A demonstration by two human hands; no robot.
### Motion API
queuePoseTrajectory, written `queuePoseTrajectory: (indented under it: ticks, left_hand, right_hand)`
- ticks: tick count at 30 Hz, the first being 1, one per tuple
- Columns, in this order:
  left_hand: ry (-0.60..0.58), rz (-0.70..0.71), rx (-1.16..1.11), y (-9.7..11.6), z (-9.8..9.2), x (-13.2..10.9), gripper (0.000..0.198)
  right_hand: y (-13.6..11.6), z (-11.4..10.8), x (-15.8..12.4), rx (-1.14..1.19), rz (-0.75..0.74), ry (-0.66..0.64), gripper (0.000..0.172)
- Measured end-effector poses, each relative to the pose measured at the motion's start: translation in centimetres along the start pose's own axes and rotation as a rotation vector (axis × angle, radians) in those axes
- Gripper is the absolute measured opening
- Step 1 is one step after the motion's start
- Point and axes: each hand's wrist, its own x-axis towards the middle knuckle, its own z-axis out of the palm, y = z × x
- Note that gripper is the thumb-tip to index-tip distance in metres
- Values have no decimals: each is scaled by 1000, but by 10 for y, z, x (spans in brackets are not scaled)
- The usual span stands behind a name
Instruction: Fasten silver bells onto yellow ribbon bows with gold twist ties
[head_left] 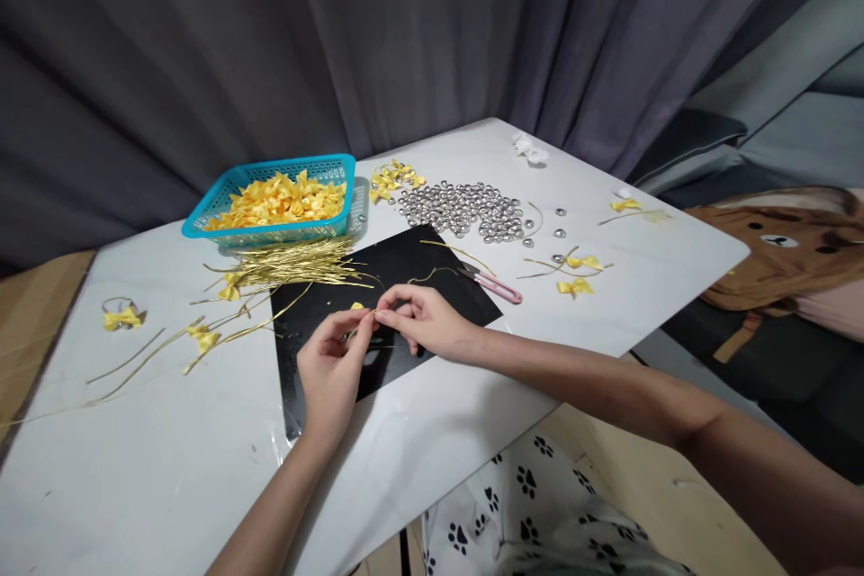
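Note:
My left hand (332, 360) and my right hand (425, 319) meet over a black sheet (388, 261), their fingertips pinched together. A thin gold cord (432, 274) runs from my right fingers toward the right. My left fingers also seem to grip the cord, and a small yellow bow (356, 306) shows just behind them. My fingers partly hide what lies between them. Pink-handled scissors or snips (496, 284) lie at the right edge of the sheet, with another piece of gold cord (463, 252) close by.
A blue basket (270, 237) full of yellow bows stands at the back left. In front lies a bundle of gold cords (293, 263). Silver beads (465, 207) are heaped behind the sheet. Loose bows (576, 286) and cord pieces lie left and right on the white table (168, 468).

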Motion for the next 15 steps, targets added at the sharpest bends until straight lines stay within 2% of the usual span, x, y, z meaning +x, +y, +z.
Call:
queuePoseTrajectory:
  ticks: [3,8,15]
  left_hand:
    - [10,53,5,-2,-1,0,21]
    - [-70,171,200,-3,-4,-1,4]
    - [-89,219,261,-5,-5,-1,9]
  right_hand:
    - [0,0,0,-1,6,-13,15]
    - [-1,0,-1,-8,7,-15,12]
    - [-2,0,-2,-64,-24,15,9]
